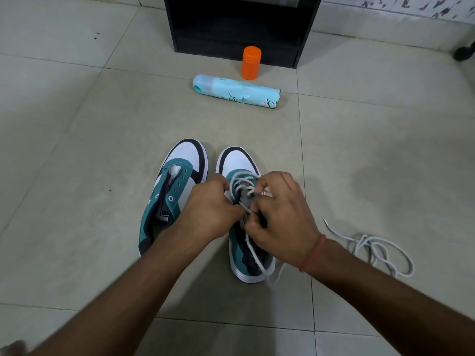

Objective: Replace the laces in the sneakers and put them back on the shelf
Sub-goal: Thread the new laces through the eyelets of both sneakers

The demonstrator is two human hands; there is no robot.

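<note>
The dark shelf (239,27) stands ahead of you on the tiled floor (77,124), well apart from both sneakers. The left sneaker (169,191) sits bare, with no lace in its eyelets. You are partway through lacing the right sneaker (240,163): the lace (243,183) already crosses its lower eyelets. Your left hand (208,209) pinches the lace beside the tongue, your right hand (280,214) curls round its other end. Next, you likely need to feed a tip through the next eyelet. The spare lace (377,250) waits loose at your right.
</note>
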